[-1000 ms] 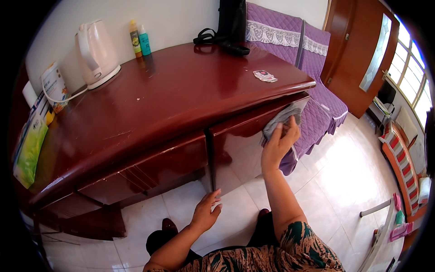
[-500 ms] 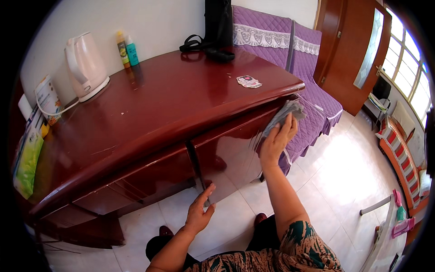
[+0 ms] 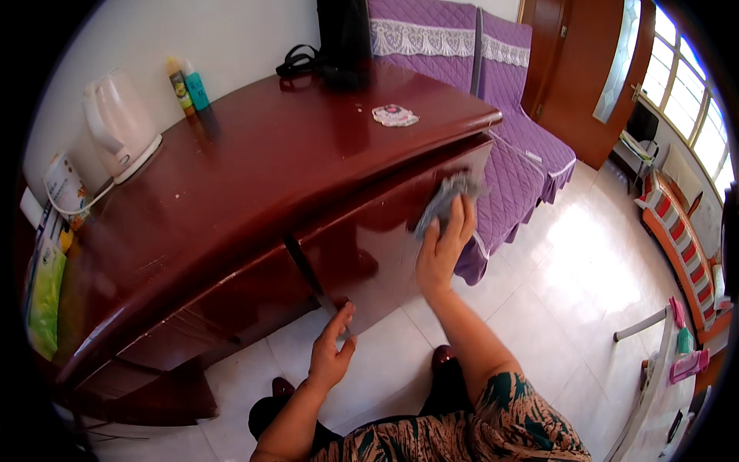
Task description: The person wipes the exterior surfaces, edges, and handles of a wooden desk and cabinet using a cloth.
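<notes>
Right hand (image 3: 443,256): grasping a grey cloth (image 3: 449,202), its fingers bent over the fabric and holding it against the glossy red-brown front panel (image 3: 377,258) of the table (image 3: 254,177).
Cloth's place: just beyond the right hand's palm, bunched toward the panel's right end, with loose folds spreading past the fingertips.
Cloth's handling: likely light, limp and soft, crumpling under little force and hard to damage; whether it is damp, I cannot tell.
Cloth's hold: best taken by the bunched middle, 4 fingers flat across it and the thumb tucking in the near folds.
Panel's handling: probably stiff and smooth, slippery on its polished face, so an edge should give a surer hold.
Left hand (image 3: 331,354): at the panel's lower left edge, left of and nearer the body than the right hand; fingers loosely curved, thumb apart. Whether it grips the edge or merely touches it, I cannot tell.
Purple sofa cover (image 3: 512,181): beyond the right hand, to its right.
</notes>
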Demonstrator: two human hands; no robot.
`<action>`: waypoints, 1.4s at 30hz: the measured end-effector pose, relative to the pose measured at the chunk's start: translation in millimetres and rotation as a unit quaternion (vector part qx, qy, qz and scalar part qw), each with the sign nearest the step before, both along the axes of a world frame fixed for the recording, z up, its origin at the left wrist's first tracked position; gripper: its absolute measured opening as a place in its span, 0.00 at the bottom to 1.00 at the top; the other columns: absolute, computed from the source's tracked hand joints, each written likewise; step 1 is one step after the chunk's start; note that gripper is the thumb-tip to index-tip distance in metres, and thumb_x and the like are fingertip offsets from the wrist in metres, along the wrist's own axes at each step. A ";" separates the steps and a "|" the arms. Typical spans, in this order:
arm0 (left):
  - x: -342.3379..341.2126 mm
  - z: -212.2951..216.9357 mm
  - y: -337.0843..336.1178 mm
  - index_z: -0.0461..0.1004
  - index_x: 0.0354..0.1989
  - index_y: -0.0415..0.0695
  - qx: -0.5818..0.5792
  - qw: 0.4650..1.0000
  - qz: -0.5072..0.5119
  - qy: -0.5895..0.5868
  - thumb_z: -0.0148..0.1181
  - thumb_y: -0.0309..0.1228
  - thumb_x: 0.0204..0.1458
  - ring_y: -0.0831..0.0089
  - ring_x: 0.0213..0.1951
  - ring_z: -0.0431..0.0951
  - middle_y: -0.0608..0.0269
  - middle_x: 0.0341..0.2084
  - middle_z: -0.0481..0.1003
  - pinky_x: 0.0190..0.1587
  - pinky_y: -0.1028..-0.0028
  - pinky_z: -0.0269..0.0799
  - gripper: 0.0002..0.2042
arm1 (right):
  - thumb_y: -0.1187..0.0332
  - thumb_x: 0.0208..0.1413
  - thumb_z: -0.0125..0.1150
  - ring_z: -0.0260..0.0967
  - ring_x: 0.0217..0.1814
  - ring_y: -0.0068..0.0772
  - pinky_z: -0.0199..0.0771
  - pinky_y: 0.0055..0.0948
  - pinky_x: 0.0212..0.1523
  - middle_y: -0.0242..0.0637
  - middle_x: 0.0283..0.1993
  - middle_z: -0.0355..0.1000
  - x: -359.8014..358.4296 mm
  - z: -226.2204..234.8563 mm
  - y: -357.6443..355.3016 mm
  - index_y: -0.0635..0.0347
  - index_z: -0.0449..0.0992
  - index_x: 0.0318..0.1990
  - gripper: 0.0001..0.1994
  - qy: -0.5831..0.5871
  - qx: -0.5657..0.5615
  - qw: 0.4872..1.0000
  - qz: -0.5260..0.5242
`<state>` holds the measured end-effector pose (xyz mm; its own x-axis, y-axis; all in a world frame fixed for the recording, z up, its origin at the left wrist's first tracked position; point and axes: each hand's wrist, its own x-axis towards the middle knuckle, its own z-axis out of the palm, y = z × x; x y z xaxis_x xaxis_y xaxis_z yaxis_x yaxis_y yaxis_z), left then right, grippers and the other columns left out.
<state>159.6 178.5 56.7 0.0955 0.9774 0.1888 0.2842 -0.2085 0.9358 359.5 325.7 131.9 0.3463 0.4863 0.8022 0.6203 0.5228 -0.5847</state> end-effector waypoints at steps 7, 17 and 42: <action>0.9 5.8 0.5 0.57 0.68 0.45 -0.020 1.000 -0.007 -0.023 0.51 0.17 0.57 0.65 0.64 0.65 0.57 0.64 0.64 0.65 0.65 0.58 0.29 | 0.76 0.59 0.45 0.46 0.70 0.57 0.47 0.45 0.68 0.55 0.70 0.47 -0.4 -9.9 19.8 0.63 0.53 0.68 0.28 0.080 -0.046 0.994 -0.056; 2.8 7.8 1.0 0.57 0.68 0.42 -0.028 0.999 -0.009 -0.027 0.50 0.18 0.57 0.62 0.64 0.64 0.52 0.63 0.64 0.65 0.65 0.58 0.28 | 0.71 0.60 0.44 0.60 0.64 0.44 0.60 0.35 0.63 0.47 0.64 0.60 29.6 -206.6 47.0 0.58 0.52 0.70 0.29 0.323 -0.360 0.875 -0.021; -11.5 11.4 6.1 0.54 0.68 0.37 -0.067 0.995 -0.043 0.062 0.49 0.16 0.56 0.58 0.66 0.61 0.45 0.63 0.62 0.67 0.61 0.55 0.28 | 0.57 0.64 0.40 0.74 0.53 0.46 0.71 0.43 0.58 0.44 0.53 0.72 34.6 -309.0 25.1 0.53 0.62 0.58 0.18 0.509 -0.583 0.537 0.335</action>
<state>148.1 184.5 68.1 0.1951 0.9800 0.0396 0.3863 -0.1139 0.9153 394.1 350.9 -177.0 -0.2504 0.7415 -0.6225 -0.4310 -0.6611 -0.6142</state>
